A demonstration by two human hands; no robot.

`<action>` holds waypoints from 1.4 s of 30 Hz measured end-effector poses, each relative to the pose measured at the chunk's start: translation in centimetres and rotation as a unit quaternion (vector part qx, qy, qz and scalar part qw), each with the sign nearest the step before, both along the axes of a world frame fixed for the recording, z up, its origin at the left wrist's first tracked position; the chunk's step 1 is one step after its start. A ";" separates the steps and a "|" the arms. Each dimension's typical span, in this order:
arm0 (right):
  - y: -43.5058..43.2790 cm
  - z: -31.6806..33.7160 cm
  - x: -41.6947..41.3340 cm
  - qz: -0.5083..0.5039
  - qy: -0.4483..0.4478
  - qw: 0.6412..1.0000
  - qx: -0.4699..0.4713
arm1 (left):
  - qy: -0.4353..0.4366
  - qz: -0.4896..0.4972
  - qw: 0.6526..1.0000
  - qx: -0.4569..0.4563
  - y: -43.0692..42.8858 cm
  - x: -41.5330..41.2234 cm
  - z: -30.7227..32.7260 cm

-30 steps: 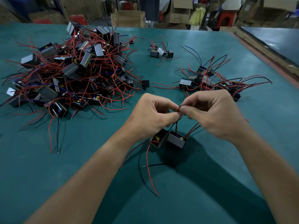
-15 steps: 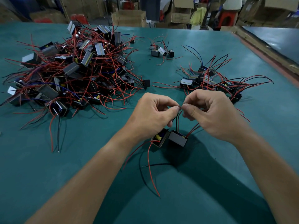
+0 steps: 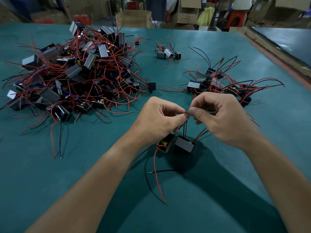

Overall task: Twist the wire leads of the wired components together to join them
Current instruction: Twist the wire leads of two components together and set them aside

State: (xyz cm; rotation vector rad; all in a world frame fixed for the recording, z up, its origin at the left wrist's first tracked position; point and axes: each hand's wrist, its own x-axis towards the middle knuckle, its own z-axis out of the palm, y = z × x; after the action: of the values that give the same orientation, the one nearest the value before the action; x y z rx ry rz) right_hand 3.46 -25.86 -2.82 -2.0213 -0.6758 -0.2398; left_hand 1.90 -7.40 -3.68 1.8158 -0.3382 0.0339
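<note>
Two small black box components hang side by side just above the green table: the left one (image 3: 165, 144) with a yellow part showing, the right one (image 3: 184, 144) with a grey face. Their black and red wire leads (image 3: 185, 127) run up to my fingertips. My left hand (image 3: 158, 120) pinches the lead ends between thumb and forefinger. My right hand (image 3: 220, 118) pinches the same ends from the right, fingertips almost touching the left hand's. Loose red and black leads (image 3: 157, 179) trail down toward me.
A big pile of wired components (image 3: 75, 74) fills the table's left. A smaller cluster (image 3: 218, 83) lies at the right, behind my right hand, and a few components (image 3: 166, 53) sit at the back centre. Cardboard boxes (image 3: 134, 18) stand beyond the table's far edge.
Both hands stay pinched on the lead ends with small finger shifts. The two components hang slightly lower and the view has shifted a little.
</note>
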 end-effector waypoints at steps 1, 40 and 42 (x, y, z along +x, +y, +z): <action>0.0 0.1 -0.1 0.003 -0.003 1.000 -0.001 | 0.002 0.000 1.000 0.000 0.0 0.0 0.0; 0.1 0.3 -0.8 0.010 -0.007 1.000 0.028 | 0.074 0.039 0.995 -0.058 0.0 0.0 0.6; -0.1 0.4 -0.8 0.018 0.000 0.999 0.028 | 0.076 0.032 0.995 -0.060 0.1 0.1 0.6</action>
State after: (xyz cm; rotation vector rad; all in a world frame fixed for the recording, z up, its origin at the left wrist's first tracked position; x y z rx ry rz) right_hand 2.70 -25.95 -2.46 -1.9539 -0.6965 -0.2348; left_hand 1.95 -7.33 -3.06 1.6978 -0.1653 -0.0388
